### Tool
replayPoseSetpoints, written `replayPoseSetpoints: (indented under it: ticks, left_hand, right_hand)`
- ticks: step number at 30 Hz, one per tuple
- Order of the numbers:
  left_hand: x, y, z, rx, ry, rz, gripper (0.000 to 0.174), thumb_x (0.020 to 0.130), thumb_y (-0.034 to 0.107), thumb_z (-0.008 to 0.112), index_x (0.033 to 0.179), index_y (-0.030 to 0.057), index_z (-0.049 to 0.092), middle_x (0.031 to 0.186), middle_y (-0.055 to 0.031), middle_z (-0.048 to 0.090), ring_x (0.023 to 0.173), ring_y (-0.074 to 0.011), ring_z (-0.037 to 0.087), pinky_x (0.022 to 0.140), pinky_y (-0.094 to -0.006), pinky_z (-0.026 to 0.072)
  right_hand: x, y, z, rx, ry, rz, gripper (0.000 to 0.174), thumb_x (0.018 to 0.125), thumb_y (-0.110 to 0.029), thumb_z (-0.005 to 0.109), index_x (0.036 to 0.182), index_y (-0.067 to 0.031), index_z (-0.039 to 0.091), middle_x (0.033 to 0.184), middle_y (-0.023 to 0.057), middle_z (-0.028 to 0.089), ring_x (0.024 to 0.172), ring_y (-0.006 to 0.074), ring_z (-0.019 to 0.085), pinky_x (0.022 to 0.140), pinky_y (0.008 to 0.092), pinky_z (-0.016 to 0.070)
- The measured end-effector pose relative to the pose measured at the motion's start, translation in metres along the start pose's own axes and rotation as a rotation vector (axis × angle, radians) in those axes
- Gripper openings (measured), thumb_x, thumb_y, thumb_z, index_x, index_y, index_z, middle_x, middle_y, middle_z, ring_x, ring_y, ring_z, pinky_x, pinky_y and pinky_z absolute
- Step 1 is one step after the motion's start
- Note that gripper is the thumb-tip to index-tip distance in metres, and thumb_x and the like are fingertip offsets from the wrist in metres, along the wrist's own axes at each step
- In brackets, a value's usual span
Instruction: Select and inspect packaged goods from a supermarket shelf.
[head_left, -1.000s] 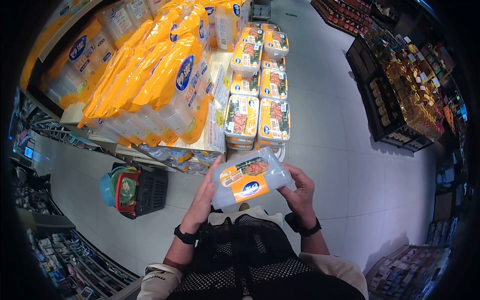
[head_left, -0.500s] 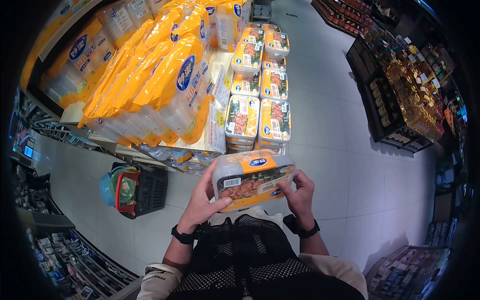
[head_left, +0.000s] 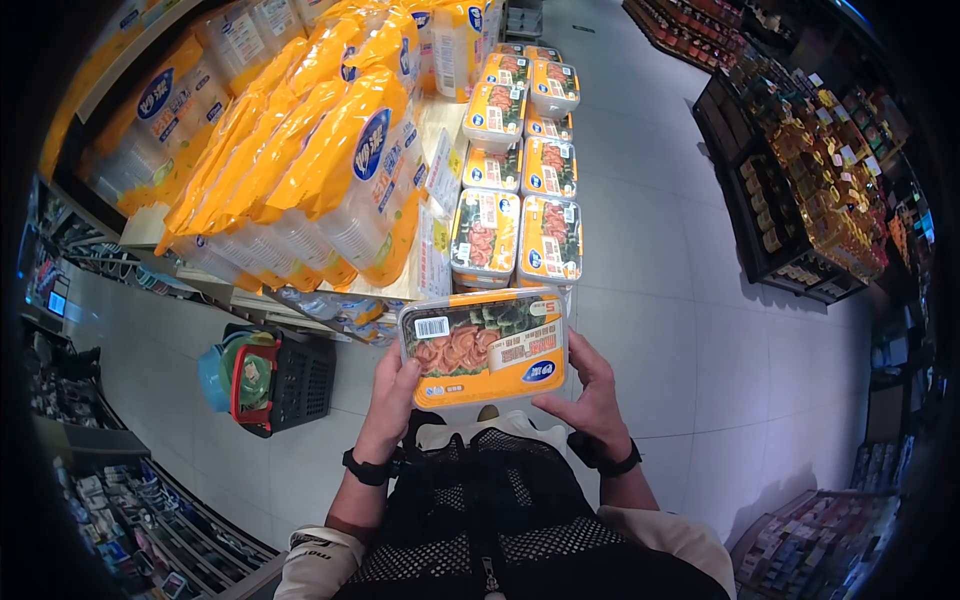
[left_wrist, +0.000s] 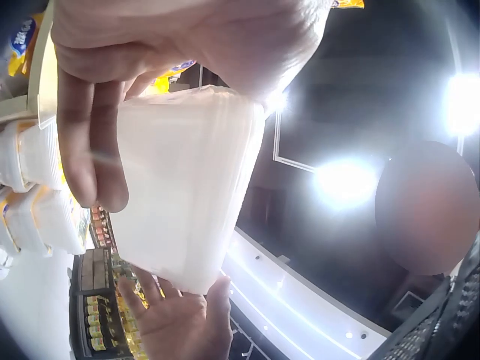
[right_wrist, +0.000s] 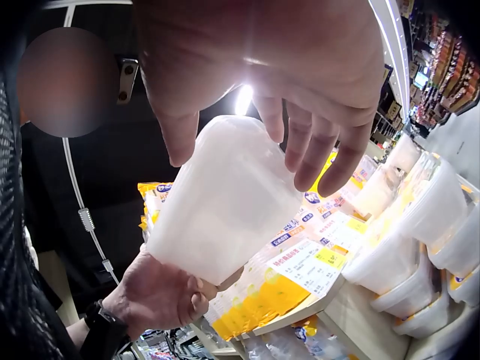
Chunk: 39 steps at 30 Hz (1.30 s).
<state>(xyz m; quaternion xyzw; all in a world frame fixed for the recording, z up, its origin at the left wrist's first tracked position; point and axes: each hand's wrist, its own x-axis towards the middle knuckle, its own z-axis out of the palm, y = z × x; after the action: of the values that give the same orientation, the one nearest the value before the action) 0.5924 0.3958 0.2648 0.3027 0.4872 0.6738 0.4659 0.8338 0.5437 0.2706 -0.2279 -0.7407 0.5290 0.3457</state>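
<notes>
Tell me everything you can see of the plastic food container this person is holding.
The food container is an oblong, round-cornered box of whitish, translucent-looking plastic. Its orange label shows sliced meat and greens, a barcode and a blue oval logo. It looks closed. Held in midair, printed face toward the head camera, it has the left hand and right hand gripping opposite ends.

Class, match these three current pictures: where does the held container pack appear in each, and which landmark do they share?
Head: the held container pack, just below centre, printed face showing.
Left wrist: left of centre, whitish plastic showing.
Right wrist: near centre, whitish plastic showing.
Shared landmark: the stacked packs, upper middle in head, left edge in left wrist, lower right in right wrist.
</notes>
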Motion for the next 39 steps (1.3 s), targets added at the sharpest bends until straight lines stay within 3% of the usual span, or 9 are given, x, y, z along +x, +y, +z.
replayPoseSetpoints:
  ticks: [7,20,26,28,29,31,35,39]
  left_hand:
    - [-0.002,-0.009,-0.011,0.02,-0.025,-0.074,0.061,0.104,0.041,0.052,0.145,-0.0038,0.042,0.138,-0.0119,0.057,0.123,-0.0165,0.057,0.105,-0.0323,0.0449]
    - [-0.006,-0.006,-0.009,-0.007,-0.058,-0.069,0.062,0.105,0.044,0.049,0.144,-0.0037,0.044,0.136,-0.0122,0.058,0.122,-0.0171,0.058,0.105,-0.0324,0.0445]
    - [-0.008,-0.009,-0.01,-0.047,0.003,-0.092,0.057,0.107,0.042,0.042,0.138,-0.0059,0.051,0.13,-0.0139,0.063,0.117,-0.0172,0.061,0.101,-0.0316,0.0468]
    - [-0.01,-0.01,-0.011,-0.037,0.004,-0.111,0.056,0.107,0.041,0.042,0.136,-0.006,0.052,0.128,-0.0137,0.064,0.115,-0.0169,0.061,0.1,-0.0313,0.0474]
    - [-0.011,-0.011,-0.012,-0.026,0.006,-0.129,0.055,0.107,0.04,0.041,0.135,-0.0062,0.053,0.126,-0.0135,0.065,0.113,-0.0166,0.062,0.098,-0.0309,0.048]
    - [-0.012,-0.015,-0.013,-0.028,0.016,-0.134,0.056,0.107,0.041,0.041,0.135,-0.0061,0.053,0.126,-0.0134,0.065,0.113,-0.0163,0.063,0.098,-0.0307,0.0487]
    - [-0.012,-0.012,-0.009,-0.099,0.027,-0.187,0.061,0.107,0.045,0.04,0.137,-0.0062,0.052,0.13,-0.0146,0.063,0.12,-0.0175,0.06,0.103,-0.0313,0.0462]
    - [-0.013,-0.012,-0.005,-0.226,0.071,-0.199,0.063,0.108,0.046,0.039,0.144,-0.0054,0.045,0.14,-0.0147,0.057,0.129,-0.02,0.054,0.111,-0.0345,0.0402]
  right_hand:
    - [-0.003,0.005,0.0,-0.002,0.055,0.021,0.093,0.073,-0.03,0.09,0.149,0.0004,0.046,0.141,0.0184,0.056,0.127,0.0275,0.058,0.103,0.041,0.0493]
    - [-0.008,0.003,-0.002,0.051,0.038,0.059,0.092,0.073,-0.029,0.09,0.148,0.0013,0.046,0.137,0.0191,0.06,0.124,0.0264,0.061,0.104,0.0411,0.0489]
    - [-0.002,-0.009,-0.007,0.043,-0.02,0.034,0.113,0.063,-0.033,0.095,0.154,-0.0006,0.037,0.146,0.017,0.054,0.134,0.0273,0.054,0.109,0.0435,0.044]
    - [0.0,-0.015,-0.008,0.091,-0.086,0.068,0.13,0.056,-0.031,0.098,0.159,-0.0025,0.024,0.153,0.0161,0.047,0.141,0.0272,0.046,0.117,0.0446,0.0349]
    - [0.0,-0.018,-0.008,0.091,-0.086,0.068,0.13,0.056,-0.031,0.098,0.159,-0.0025,0.024,0.153,0.0161,0.047,0.141,0.0272,0.046,0.117,0.0446,0.0349]
    - [0.001,-0.022,-0.007,0.129,-0.123,0.05,0.14,0.053,-0.028,0.1,0.162,-0.0038,0.014,0.156,0.0163,0.043,0.145,0.0278,0.041,0.122,0.0444,0.0264]
    - [-0.005,-0.021,-0.003,0.202,-0.135,0.116,0.145,0.052,-0.027,0.101,0.162,-0.0045,0.01,0.156,0.0166,0.042,0.145,0.0286,0.041,0.123,0.044,0.0236]
    - [-0.003,-0.017,0.005,0.107,-0.095,0.077,0.142,0.053,-0.028,0.1,0.162,-0.004,0.011,0.154,0.0165,0.043,0.142,0.0288,0.044,0.121,0.0442,0.0283]
